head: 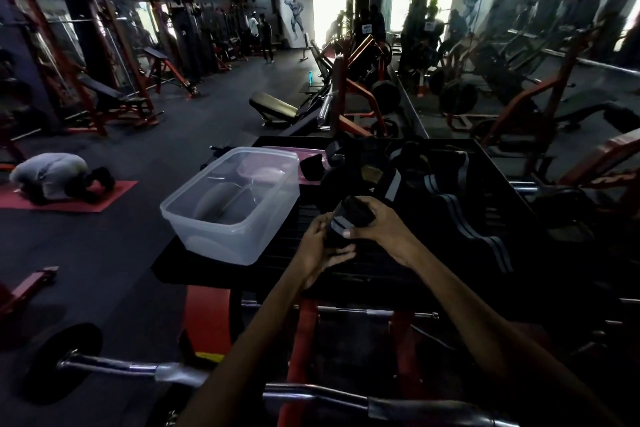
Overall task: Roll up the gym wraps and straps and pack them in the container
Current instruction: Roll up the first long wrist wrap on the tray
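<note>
A partly rolled black wrap with grey stripes [348, 220] sits between both hands above the black table [363, 274]. My left hand [320, 253] cups the roll from below and the left. My right hand [379, 225] grips it from the right, thumb across its front. The wrap's loose tail [389, 184] runs up toward a pile of black wraps and straps [450, 191] lying on the table's right half. A clear plastic container [232, 204] stands on the table's left corner, with nothing visible inside it.
A pink lid [277, 166] lies behind the container. A barbell [207, 378] crosses low in front of me. A person kneels on a red mat [69, 196] on the floor to the left. Gym machines and a mirror wall stand behind and to the right.
</note>
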Motion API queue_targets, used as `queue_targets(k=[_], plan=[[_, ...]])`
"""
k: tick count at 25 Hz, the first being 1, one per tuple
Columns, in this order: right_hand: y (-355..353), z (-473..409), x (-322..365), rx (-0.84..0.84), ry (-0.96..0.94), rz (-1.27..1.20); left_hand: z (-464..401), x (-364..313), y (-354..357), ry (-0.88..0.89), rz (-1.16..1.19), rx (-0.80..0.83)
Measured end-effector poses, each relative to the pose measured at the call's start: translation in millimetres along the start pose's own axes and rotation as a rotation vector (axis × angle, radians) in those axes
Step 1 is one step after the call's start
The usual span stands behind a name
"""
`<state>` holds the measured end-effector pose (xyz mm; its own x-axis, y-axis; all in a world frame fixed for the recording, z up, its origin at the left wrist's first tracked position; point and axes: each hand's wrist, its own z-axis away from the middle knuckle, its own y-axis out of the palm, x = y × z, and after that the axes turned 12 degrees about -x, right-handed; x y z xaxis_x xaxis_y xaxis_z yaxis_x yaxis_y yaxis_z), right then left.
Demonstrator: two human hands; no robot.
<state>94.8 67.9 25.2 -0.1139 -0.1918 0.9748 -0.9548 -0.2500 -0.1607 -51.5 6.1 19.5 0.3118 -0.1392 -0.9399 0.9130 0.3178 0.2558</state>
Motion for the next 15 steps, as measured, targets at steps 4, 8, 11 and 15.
queue_targets(k=[4,8,11,15], plan=[[33.7,-5.6,3.2,0.016,-0.001,0.064,11.4,5.5,-62.0,0.619,-0.997,-0.289],[71.5,-9.3,-0.5,0.015,-0.101,0.211,44.1,33.2,-96.9,0.863,-1.289,-0.549],[93.1,-7.2,-7.5,0.033,-0.132,0.255,44.8,51.1,-116.6,0.922,-1.352,-0.529],[101.3,-0.3,-11.6,0.038,-0.082,0.213,41.3,58.6,-123.9,0.937,-1.319,-0.472]])
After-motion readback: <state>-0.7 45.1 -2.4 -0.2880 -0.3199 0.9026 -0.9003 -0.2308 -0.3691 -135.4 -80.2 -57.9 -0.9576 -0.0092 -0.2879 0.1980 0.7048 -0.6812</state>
